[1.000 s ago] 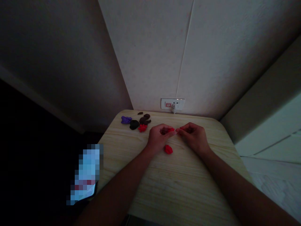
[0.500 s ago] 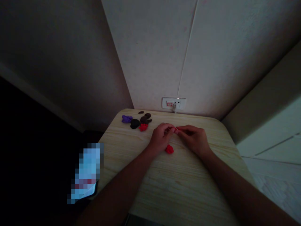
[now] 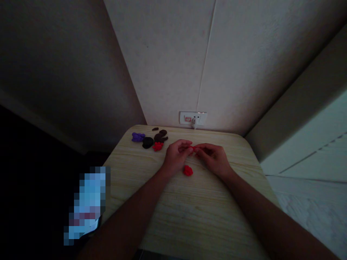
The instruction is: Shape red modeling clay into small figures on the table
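Observation:
Between the fingertips of both hands is a small piece of red modelling clay (image 3: pixel 193 148), mostly covered by the fingers. My left hand (image 3: pixel 176 156) pinches it from the left, thumb against forefinger. From the right, my right hand (image 3: pixel 214 157) pinches the same piece. A larger red clay lump (image 3: pixel 188 170) lies on the table just below my left hand. Left of the hands sits a red clay piece with a bumpy, spiky edge (image 3: pixel 158 146). Beside it are a black clay lump (image 3: pixel 148 142), dark brown clay pieces (image 3: pixel 160 137) and a purple clay lump (image 3: pixel 138 137).
The light wooden table (image 3: pixel 206 220) has rounded far corners and stands against the wall. A wall socket (image 3: pixel 193 118) with a plug in it is just behind the far edge. At the left edge is a lit, pixelated screen (image 3: pixel 88 202). A pale cabinet (image 3: pixel 306 144) stands to the right.
The whole view has shifted, so everything sits a little further left. Both hands keep their pinch on the small red clay, which shows slightly more between the fingertips.

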A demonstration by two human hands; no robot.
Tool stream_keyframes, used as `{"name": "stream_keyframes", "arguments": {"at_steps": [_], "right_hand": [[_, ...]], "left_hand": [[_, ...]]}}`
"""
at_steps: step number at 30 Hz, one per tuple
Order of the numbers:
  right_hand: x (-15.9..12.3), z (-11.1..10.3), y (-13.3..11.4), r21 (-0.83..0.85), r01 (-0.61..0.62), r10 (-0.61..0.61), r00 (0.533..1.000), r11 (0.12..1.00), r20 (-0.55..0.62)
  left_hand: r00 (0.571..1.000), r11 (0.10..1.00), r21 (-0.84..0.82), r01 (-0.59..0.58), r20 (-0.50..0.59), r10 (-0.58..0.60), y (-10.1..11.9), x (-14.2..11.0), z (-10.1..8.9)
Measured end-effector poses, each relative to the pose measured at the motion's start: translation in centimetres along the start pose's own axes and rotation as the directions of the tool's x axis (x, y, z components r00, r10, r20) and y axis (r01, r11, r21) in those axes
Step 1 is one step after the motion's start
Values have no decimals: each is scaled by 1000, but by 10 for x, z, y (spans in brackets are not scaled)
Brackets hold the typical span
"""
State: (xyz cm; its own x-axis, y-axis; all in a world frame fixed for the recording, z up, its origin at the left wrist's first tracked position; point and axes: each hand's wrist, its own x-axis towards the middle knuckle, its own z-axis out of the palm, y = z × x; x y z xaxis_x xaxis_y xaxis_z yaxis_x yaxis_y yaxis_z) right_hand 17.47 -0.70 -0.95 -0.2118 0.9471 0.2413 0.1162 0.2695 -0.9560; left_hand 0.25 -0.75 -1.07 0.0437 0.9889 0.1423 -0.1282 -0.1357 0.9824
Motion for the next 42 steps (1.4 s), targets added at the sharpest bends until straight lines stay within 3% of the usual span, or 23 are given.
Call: {"name": "stream_keyframes", "arguments": {"at_steps": [6, 14, 20, 29, 36, 42], "right_hand": [[2, 1, -3, 32, -56, 58, 997, 998, -41], [2, -1, -7, 72, -135, 144, 980, 988, -138], [2, 1, -9, 29, -128, 129, 990, 991, -64], [0, 0, -7, -48, -23, 27, 996, 999, 86], [-2, 1, -7, -143, 25, -12, 996, 989, 92], [-5, 3, -12, -221, 81, -60, 993, 972, 100]], "left_hand": [[999, 999, 49, -19, 36, 17, -5, 2, -3], [999, 994, 107, -35, -10, 36, -4, 1, -1], [998, 993, 113, -42, -48, 48, -5, 1, 0], [1000, 997, 78, 26, 1, -26, -2, -1, 0], [999, 999, 3, 33, 35, -33, -1, 0, 2], [991, 982, -144, 126, 52, -120, 6, 0, 6]]}}
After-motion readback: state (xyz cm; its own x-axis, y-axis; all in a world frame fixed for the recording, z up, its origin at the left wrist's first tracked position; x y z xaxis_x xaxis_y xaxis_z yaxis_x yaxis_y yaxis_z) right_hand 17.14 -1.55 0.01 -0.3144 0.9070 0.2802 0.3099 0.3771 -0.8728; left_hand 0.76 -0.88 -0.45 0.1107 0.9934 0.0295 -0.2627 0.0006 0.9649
